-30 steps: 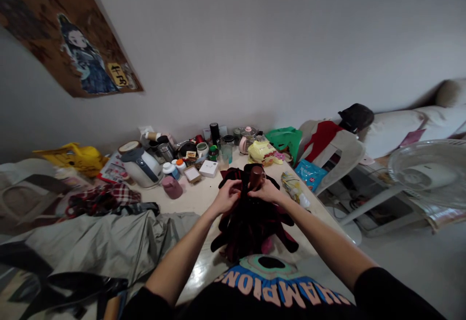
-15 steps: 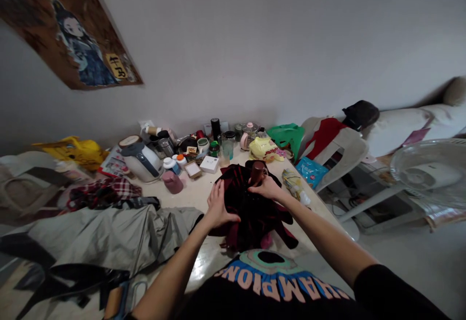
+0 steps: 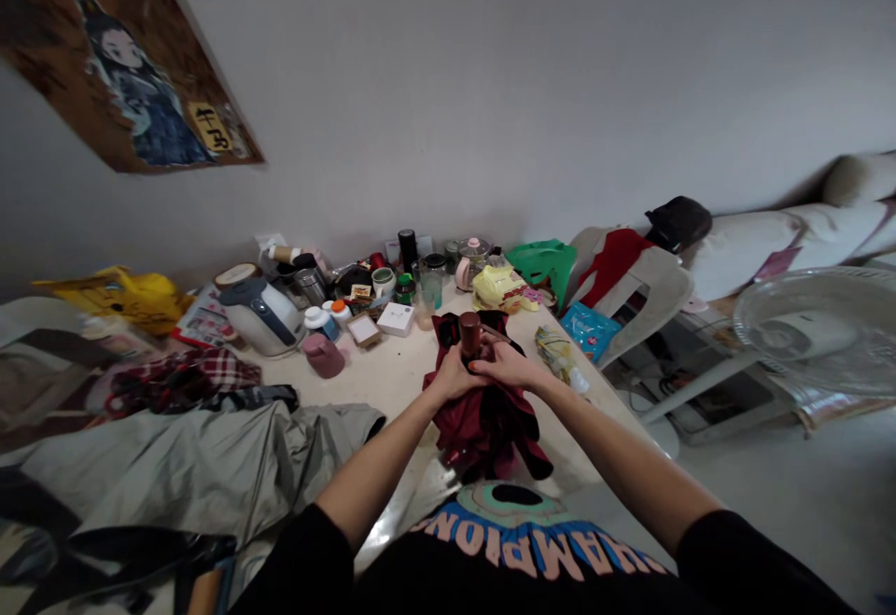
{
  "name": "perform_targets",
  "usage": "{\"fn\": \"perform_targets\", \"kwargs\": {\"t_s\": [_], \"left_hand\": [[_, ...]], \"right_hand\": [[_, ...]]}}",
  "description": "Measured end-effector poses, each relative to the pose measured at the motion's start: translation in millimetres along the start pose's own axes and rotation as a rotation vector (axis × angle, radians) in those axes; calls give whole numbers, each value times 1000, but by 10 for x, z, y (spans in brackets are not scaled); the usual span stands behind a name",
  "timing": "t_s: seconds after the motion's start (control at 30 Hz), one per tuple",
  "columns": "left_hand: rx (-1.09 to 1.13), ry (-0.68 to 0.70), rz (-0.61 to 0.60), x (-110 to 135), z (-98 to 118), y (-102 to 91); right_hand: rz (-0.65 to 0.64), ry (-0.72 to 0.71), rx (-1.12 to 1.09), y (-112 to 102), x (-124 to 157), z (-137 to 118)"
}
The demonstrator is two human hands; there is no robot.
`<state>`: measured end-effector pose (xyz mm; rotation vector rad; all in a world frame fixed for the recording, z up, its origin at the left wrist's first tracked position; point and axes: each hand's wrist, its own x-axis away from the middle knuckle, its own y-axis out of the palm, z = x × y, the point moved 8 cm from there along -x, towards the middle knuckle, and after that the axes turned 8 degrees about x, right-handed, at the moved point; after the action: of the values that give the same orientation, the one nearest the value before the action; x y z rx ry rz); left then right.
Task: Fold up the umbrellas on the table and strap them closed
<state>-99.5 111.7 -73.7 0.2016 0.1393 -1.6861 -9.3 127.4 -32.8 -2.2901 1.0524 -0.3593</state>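
A dark red umbrella point(image 3: 490, 442) is partly folded, its loose cloth hanging in pleats toward me over the table. Its brown handle point(image 3: 470, 333) points up between my hands. My left hand point(image 3: 455, 377) is closed around the gathered cloth just below the handle. From the other side, my right hand point(image 3: 510, 365) grips the same spot, with its thumb close to my left fingers. The shaft is hidden by the cloth and hands.
A grey umbrella point(image 3: 189, 456) is spread over the left side of the table. An electric kettle point(image 3: 262, 316), a pink cup point(image 3: 323, 356), bottles point(image 3: 322, 324) and a white box point(image 3: 396, 319) stand behind. To the right are a plastic chair point(image 3: 658, 293) and a fan point(image 3: 819, 330).
My left hand has moved right from the spread cloth to beside the handle. The umbrella cloth has drawn in narrower, and the handle stands nearer the middle between both hands.
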Motion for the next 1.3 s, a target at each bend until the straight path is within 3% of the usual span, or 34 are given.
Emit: {"fn": "perform_targets", "kwargs": {"t_s": [0.2, 0.33, 0.53, 0.73, 1.0, 1.13, 1.3], "left_hand": [[55, -70, -12, -71, 35, -16], [24, -75, 8, -38, 90, -14], [-41, -92, 80, -40, 90, -113], [-40, -86, -6, -59, 83, -49], [12, -67, -293, 30, 221, 210], [18, -64, -343, 16, 243, 226], [7, -90, -297, -19, 148, 163]], "right_hand": [[69, -36, -181, -116, 142, -33], [219, 1, -25, -361, 491, -60], [12, 17, 320, -201, 951, -108], [117, 3, 425, -77, 827, -149], [298, 56, 221, -173, 561, 53], [285, 59, 147, -107, 455, 141], [218, -21, 103, -116, 480, 89]]}}
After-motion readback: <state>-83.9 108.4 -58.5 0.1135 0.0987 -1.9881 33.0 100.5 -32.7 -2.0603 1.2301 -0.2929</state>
